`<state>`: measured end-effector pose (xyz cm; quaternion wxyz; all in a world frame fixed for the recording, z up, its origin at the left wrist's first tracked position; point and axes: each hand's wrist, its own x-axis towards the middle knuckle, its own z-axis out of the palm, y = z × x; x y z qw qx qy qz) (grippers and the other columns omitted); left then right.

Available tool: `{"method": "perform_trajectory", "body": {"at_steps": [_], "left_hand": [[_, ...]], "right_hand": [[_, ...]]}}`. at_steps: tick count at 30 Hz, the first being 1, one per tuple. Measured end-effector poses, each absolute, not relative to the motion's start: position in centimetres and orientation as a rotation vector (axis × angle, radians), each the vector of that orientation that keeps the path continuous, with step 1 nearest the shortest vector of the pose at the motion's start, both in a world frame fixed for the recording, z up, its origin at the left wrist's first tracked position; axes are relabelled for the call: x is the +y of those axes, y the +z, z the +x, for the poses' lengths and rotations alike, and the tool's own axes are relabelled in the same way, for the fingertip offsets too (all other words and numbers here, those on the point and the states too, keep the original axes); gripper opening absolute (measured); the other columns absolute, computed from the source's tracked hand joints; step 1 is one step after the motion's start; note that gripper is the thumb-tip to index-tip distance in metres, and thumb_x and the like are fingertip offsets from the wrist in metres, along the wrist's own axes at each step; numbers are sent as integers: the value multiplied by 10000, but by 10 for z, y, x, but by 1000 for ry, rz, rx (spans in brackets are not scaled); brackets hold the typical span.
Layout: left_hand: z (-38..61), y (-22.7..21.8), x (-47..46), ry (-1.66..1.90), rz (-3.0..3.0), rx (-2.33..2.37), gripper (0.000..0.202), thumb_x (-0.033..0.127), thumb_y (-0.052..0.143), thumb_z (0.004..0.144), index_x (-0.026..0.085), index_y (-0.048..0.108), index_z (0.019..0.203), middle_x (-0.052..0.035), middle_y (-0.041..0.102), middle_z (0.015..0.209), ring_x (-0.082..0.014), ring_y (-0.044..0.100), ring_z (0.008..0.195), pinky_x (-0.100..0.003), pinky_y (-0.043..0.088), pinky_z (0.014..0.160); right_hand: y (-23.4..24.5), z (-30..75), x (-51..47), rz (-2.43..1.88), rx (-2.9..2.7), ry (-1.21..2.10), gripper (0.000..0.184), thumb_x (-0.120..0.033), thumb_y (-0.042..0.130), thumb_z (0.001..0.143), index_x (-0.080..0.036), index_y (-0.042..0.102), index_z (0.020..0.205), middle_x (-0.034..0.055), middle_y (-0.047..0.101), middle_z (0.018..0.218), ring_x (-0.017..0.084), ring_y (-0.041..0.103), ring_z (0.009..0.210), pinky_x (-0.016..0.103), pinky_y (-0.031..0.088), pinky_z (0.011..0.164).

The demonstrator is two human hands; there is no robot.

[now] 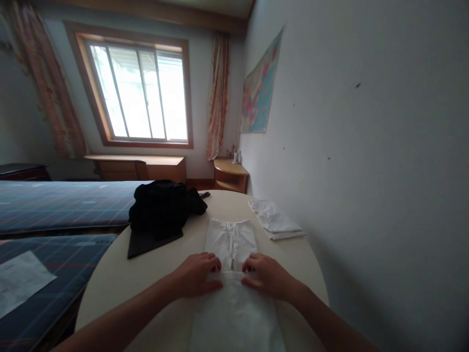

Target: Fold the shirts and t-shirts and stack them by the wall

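Observation:
A white garment (231,244) lies lengthwise on the round cream table (120,278), partly folded. My left hand (198,275) and my right hand (266,275) rest side by side on its middle. The fingers of both curl down and press on a fold of the cloth. The near end of the garment runs toward me between my forearms.
A heap of black clothes (161,212) sits on the table's far left. A folded white garment (276,220) lies at the far right by the wall. Two beds with blue plaid covers (54,200) stand to the left, one bearing a sheet of paper (18,281).

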<state>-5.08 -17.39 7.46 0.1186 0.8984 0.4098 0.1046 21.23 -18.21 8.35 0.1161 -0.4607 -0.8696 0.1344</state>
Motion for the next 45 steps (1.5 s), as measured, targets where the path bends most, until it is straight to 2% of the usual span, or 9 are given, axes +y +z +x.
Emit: {"method": "perform_trajectory", "body": {"at_steps": [4,7,13,21,28,31,35,40,45], "left_hand": [[-50,80,-173,162,2547,1291,303,438,660,761,241,640,989,-28,692,947,-218,635,857,-286,443,748],[-53,81,-174,127,2500,1306,266,397,630,763,240,651,977,-25,694,922,-214,638,827,-281,438,723],[-52,84,-179,184,2416,1222,287,289,575,774,243,674,1040,-24,699,1061,-221,647,954,-282,443,831],[-54,88,-190,343,2276,1289,240,240,512,851,250,660,1039,3,702,1067,-185,634,999,-250,425,877],[-61,138,-161,492,2270,1280,271,348,493,902,243,676,1073,-15,707,1028,-188,629,934,-263,442,845],[-60,160,-131,554,2284,1234,315,400,499,900,207,682,1069,-22,709,940,-178,630,828,-252,458,750],[-57,174,-83,646,2358,1141,313,397,519,887,179,696,1025,-33,712,939,-184,629,833,-261,461,765],[-54,159,-32,706,2403,1160,275,336,522,878,168,695,1009,-47,719,979,-194,639,879,-275,464,821],[-49,105,2,645,2367,1354,259,258,529,849,182,694,1035,-53,719,1009,-198,645,918,-271,468,825]], "right_hand": [[84,216,-179,-1404,-2557,480,240,-360,719,789,-179,676,940,55,651,952,178,593,866,251,421,755],[83,219,-177,-1443,-2541,541,249,-342,739,760,-168,654,918,56,652,962,178,584,860,250,414,749],[83,225,-175,-1520,-2500,725,325,-354,736,739,-195,650,1009,43,676,971,186,597,857,253,399,732],[96,233,-182,-1331,-2410,906,193,-324,584,878,-195,644,1009,24,671,951,156,596,851,235,410,750],[135,245,-149,-1236,-2283,932,284,-418,582,892,-171,673,999,22,656,870,135,551,759,226,415,679],[153,245,-120,-1164,-2233,901,344,-473,600,872,-156,681,974,36,663,883,146,562,779,239,427,691],[161,247,-74,-1090,-2151,916,418,-535,638,826,-141,690,958,54,681,895,165,591,795,267,458,714],[141,245,-23,-1099,-2075,895,461,-553,652,796,-133,703,979,77,704,949,192,628,844,295,486,759],[91,236,12,-1200,-2069,895,358,-389,617,822,-114,684,1042,107,712,997,202,652,912,304,498,826]]}}
